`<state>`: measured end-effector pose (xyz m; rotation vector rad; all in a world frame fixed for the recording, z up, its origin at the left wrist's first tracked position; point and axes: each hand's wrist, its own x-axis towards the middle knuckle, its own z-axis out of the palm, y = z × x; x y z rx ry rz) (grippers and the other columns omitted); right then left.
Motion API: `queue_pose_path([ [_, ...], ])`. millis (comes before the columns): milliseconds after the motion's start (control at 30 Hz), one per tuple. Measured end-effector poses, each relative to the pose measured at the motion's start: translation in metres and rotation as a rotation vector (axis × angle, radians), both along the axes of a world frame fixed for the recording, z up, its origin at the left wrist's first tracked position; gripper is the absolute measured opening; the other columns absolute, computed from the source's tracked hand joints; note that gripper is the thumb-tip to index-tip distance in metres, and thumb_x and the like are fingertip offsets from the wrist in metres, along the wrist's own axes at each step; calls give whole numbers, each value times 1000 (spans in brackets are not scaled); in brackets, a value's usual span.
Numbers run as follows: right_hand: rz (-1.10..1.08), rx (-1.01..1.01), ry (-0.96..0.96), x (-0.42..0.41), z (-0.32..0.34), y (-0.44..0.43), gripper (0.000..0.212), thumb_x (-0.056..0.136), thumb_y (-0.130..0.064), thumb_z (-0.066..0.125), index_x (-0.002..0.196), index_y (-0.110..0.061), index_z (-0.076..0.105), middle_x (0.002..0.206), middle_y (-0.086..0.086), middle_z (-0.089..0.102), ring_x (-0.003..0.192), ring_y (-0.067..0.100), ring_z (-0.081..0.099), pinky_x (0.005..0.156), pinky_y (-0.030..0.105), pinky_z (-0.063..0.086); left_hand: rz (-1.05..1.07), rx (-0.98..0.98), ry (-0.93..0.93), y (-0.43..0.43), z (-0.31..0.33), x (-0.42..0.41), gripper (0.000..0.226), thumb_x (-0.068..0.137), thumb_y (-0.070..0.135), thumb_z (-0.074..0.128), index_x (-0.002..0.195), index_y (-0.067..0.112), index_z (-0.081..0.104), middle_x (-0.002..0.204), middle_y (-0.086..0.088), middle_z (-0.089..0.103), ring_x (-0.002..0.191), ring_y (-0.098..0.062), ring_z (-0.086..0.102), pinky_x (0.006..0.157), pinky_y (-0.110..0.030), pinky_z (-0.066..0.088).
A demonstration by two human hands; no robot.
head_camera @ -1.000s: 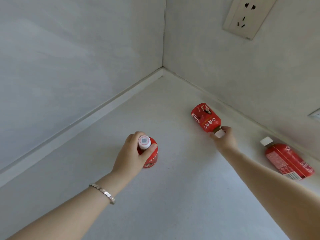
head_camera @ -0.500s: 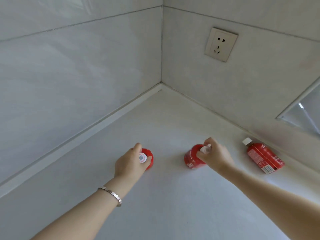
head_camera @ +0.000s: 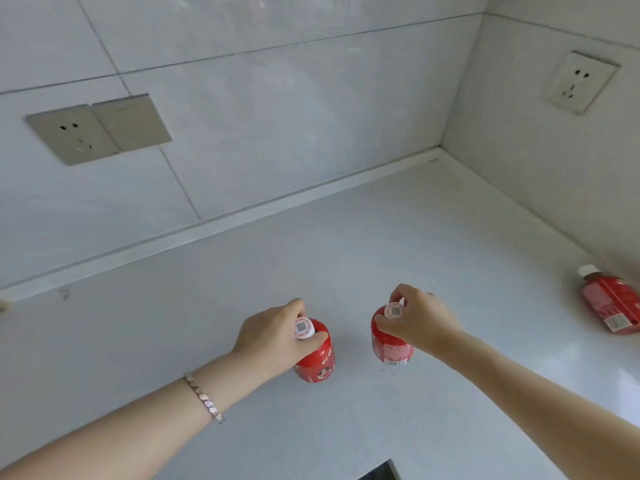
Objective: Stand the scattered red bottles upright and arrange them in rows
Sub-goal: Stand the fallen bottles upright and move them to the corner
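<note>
**Bare arms, one bracelet**

Both forearms are showing bare, no sleeves reaching into view. The left wrist is wearing a slim metallic bracelet (head_camera: 204,398) of small, flat, faceted links, silvery-pink, catching light. The right wrist is wearing nothing. Fingers (head_camera: 398,294) are carrying no rings.

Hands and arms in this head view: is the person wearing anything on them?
Both arms are bare, with no sleeves or gloves showing. The left hand has a slim metallic link bracelet at its wrist. The right hand and its wrist show nothing worn.
</note>
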<state>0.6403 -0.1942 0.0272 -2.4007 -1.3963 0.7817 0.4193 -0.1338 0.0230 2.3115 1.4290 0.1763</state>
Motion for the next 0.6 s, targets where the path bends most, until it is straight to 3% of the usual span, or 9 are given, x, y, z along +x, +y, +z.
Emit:
queue_pose_path([
  [300,459,48,-81,-197,27,17,25,71,-42,59,93,-29,56,80,-9,58,76,17,57,59,22,40,339,73,-58,-36,20,-192,36,73,55,61,72,26,40,59,11,48,66,-17,51,49,-17,28],
  [600,703,15,-65,-445,14,53,19,71,-45,58,85,-35,49,72,-15,51,74,14,56,47,16,31,700,31,-68,-63,4,-457,28,73,49,63,73,27,45,63,12,53,67,-12,56,49,-15,31],
])
